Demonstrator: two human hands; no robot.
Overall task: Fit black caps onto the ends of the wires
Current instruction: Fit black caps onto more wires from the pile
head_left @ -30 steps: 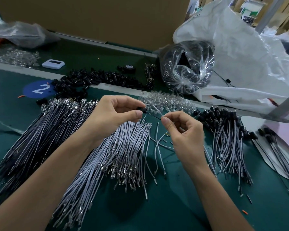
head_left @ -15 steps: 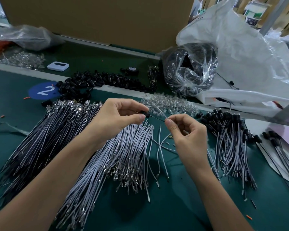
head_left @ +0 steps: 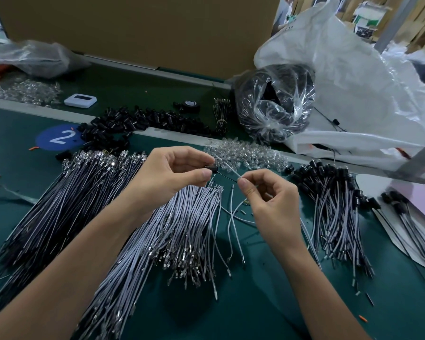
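Our green bench [head_left: 255, 303] runs up to a cardboard wall [head_left: 133, 28], with a blue sticker marked 2 [head_left: 57, 137] at the left. Above it, our left hand [head_left: 172, 173] pinches a black cap [head_left: 212, 168] between thumb and curled fingers. Our right hand [head_left: 272, 200] pinches a thin wire [head_left: 228, 168] at the thumb tip, and the wire's far end reaches the cap. Under the hands lies a heap of grey uncapped wires [head_left: 172, 236], with a darker bundle [head_left: 59, 204] to its left. Capped wires [head_left: 334, 207] fan out on the right. Loose black caps [head_left: 142, 119] are piled behind, beside clear plastic parts [head_left: 248, 153] and a white sack [head_left: 353, 94].
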